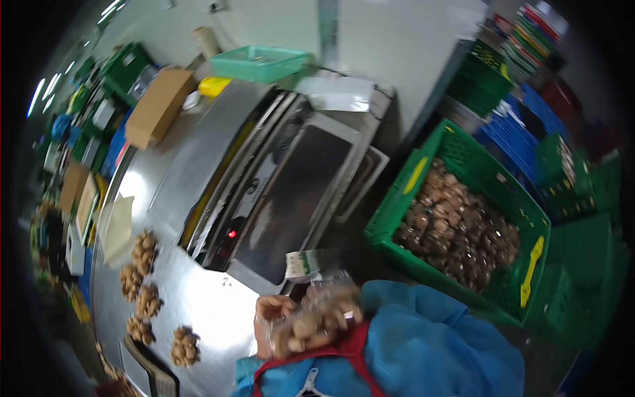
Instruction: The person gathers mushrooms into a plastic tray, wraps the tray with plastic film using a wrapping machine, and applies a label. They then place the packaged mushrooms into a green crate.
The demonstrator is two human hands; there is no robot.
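Observation:
Close to my chest, a clear plastic bag of mushrooms (317, 325) is held tilted. My left hand (270, 316) is at the bag's left side, its fingers curled against the plastic. My right sleeve (410, 308) reaches the bag's right side, but the hand itself is hidden behind the bag, so its fingers do not show. A white and green printed label (301, 264) sticks up at the bag's upper end, blurred. Just beyond it stands a packing machine (291, 192) with a dark flat panel and a lit red light.
Several mushroom clusters (148, 301) lie on the steel table (208, 311) at the left, near a scale-like device (159, 377). To the right, a green crate (390, 228) holds many bagged mushrooms. A cardboard box (159, 109) and a light green basket (258, 65) stand at the back.

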